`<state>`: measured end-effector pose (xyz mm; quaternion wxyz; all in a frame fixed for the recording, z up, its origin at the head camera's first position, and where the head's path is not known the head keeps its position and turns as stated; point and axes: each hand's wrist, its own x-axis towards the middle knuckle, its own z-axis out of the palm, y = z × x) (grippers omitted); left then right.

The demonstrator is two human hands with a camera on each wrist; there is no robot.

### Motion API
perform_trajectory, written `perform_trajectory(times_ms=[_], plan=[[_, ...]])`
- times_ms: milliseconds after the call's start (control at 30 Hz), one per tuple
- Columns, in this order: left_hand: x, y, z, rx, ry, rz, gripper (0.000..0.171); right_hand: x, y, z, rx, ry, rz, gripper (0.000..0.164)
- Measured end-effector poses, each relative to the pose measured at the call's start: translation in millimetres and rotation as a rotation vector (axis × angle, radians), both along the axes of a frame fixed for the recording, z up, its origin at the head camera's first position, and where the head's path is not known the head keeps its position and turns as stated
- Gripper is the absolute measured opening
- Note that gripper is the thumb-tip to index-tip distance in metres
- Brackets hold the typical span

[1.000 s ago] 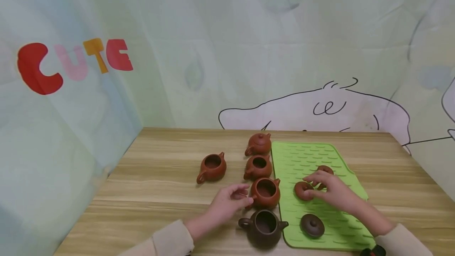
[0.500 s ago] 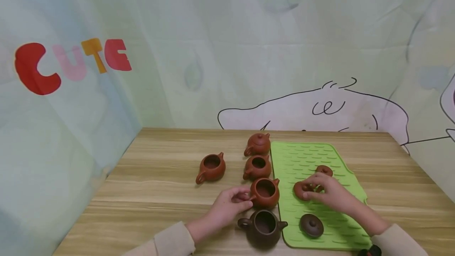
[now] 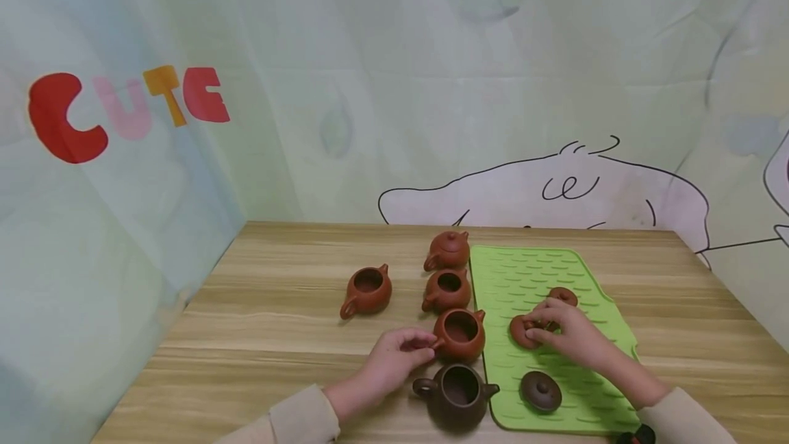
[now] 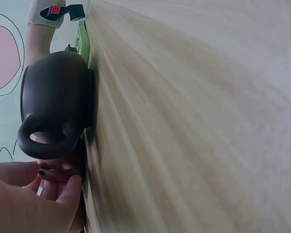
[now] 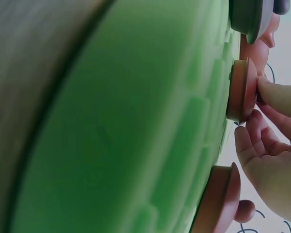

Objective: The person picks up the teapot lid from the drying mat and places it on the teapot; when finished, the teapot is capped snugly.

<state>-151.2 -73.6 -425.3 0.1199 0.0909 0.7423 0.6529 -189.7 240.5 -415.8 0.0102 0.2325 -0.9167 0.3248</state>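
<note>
My left hand (image 3: 391,365) pinches the handle of an uncovered reddish-brown teapot (image 3: 470,342), third from the back in a row along the mat. In the left wrist view, thumb and fingers meet on that handle (image 4: 60,174), just beyond a dark brown teapot (image 4: 56,92). On the green mat (image 3: 518,269), my right hand (image 3: 573,336) has thumb and fingertips around the knob of a reddish-brown teapot lid (image 3: 520,333). The right wrist view has this lid (image 5: 241,92) lying flat against the mat, its knob partly hidden by the thumb.
A dark brown lid (image 3: 541,392) and another reddish lid (image 3: 564,296) lie on the mat; a further one is partly behind the right hand. A lidded teapot (image 3: 450,249) and an open one (image 3: 448,290) stand behind, another open teapot (image 3: 370,290) to the left.
My left thumb and fingers have come together on the teapot's handle. My right fingertips have closed in on the lid's knob. Teapots and lids look nearly unmoved.
</note>
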Motion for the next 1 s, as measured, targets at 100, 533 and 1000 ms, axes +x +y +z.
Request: perform_trajectory(times_ms=[100,533,1000], plan=[[-0.4,0,-0.2,0.015,-0.018,0.003,0.022,-0.1,0,-0.4,0.005,0.007,-0.01,0.015],[-2.5,0,0.6,-0.015,-0.035,0.013,0.021,0.8,-3,4.9,0.02,0.015,0.032,0.014],[-1.8,0,3.4,0.0,-0.04,0.006,0.021,-4.1,-20,35.4,-0.034,0.07,0.036,0.014]])
